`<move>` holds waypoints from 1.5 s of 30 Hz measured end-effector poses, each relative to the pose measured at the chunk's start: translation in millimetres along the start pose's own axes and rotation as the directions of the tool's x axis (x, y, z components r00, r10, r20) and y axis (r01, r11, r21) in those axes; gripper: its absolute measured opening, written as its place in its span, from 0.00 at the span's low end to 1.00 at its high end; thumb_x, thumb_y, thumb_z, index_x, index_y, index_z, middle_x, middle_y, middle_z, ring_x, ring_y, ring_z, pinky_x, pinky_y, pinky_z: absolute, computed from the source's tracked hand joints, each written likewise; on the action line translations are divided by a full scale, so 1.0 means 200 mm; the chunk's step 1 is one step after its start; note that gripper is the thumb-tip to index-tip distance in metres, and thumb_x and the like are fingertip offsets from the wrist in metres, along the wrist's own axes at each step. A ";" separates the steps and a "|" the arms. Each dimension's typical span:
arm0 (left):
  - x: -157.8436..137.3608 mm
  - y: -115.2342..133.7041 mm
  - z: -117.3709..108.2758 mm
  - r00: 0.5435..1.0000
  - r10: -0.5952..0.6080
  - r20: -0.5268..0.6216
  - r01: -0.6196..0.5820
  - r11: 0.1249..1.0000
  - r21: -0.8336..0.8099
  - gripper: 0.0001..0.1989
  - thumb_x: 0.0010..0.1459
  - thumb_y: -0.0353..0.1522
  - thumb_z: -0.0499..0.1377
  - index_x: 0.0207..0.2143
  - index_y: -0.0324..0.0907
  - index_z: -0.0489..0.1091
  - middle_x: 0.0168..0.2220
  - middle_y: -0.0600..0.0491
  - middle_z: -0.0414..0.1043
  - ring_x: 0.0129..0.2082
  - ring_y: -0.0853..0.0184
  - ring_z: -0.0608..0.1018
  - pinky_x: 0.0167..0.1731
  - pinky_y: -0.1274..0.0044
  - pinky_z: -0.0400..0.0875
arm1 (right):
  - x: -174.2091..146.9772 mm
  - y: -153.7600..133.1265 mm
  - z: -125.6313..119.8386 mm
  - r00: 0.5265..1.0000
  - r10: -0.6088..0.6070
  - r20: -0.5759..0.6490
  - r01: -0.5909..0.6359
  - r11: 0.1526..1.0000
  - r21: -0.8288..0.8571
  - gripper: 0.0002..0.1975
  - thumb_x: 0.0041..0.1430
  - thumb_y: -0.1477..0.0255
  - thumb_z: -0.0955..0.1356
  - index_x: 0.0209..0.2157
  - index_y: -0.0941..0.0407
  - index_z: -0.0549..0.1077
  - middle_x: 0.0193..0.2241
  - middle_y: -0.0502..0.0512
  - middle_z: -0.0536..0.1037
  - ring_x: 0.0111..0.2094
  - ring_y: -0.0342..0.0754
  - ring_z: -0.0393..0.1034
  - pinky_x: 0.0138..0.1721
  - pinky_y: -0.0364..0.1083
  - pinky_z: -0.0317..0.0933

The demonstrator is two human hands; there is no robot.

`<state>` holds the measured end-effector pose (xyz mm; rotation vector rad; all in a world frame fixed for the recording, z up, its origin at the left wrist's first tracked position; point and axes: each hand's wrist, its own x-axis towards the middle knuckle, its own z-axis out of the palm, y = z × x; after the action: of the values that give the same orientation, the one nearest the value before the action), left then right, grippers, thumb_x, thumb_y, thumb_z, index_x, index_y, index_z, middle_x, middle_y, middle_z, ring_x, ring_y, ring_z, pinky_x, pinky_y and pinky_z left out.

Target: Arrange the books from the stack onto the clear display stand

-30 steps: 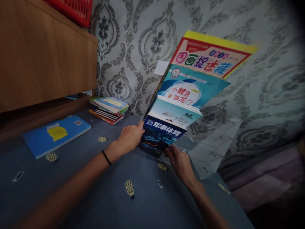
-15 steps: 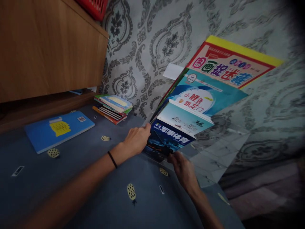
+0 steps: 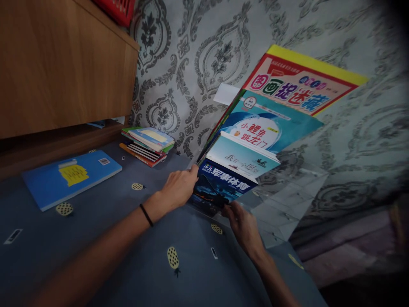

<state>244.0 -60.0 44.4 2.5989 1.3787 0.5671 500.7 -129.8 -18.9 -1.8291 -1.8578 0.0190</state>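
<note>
A clear plastic book rack (image 3: 281,217) stands by the wall, with books leaning in rising tiers. Lowest at the front is a dark blue book (image 3: 212,192). My left hand (image 3: 179,185), a black band on its wrist, is closed at this book's left edge; whether its fingers also touch the rack is hidden. At the lower right corner of the same book, my right hand (image 3: 241,224) has its fingers pinched together. Behind it rise a pale teal book (image 3: 243,157), a blue-green book (image 3: 271,125) and a tall red-and-yellow book (image 3: 297,81).
On the grey pineapple-print cloth (image 3: 128,256), a blue book (image 3: 72,177) lies flat at left. A small stack of books (image 3: 147,145) sits near the wall. A wooden cabinet (image 3: 67,68) overhangs the left side, with a red basket (image 3: 118,10) on top.
The view has shifted slightly, so everything sits a little further left in the picture. Both hands keep their places at the dark blue book.
</note>
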 end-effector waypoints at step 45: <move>-0.01 -0.02 0.01 0.998 0.057 0.008 -0.057 0.998 -0.012 0.17 0.69 0.25 0.52 0.58 0.32 0.61 0.44 0.37 0.79 0.47 0.51 0.82 0.42 0.66 0.76 | -0.05 -0.07 0.03 0.992 0.031 -0.120 -0.037 0.998 -0.047 0.28 0.64 0.43 0.56 0.29 0.52 0.69 0.26 0.59 0.80 0.20 0.51 0.70 0.24 0.47 0.58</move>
<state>240.7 -59.0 41.8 2.6356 1.2982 0.5704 485.8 -137.9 -22.5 -1.8531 -1.7587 -0.1229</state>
